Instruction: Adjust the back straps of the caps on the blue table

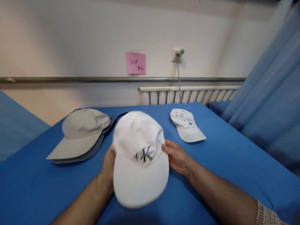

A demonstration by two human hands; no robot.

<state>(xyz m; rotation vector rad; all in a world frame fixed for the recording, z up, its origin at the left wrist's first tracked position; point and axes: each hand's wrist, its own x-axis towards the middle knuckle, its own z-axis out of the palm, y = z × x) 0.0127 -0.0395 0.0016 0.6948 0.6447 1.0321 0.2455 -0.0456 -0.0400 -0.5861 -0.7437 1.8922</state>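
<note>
A white cap (139, 156) with a dark logo on its front is held above the blue table (225, 156), brim toward me, a little blurred by motion. My left hand (108, 162) grips its left side, partly hidden behind the cap. My right hand (176, 156) pinches the cap's right edge with fingers closed on the fabric.
A beige cap (81, 132) lies stacked on a grey one (90, 151) at the left of the table. A small white cap (187, 125) lies at the back right. Behind are a wall with a pink note (135, 62), a radiator (187, 95) and a blue curtain (272, 93) at the right.
</note>
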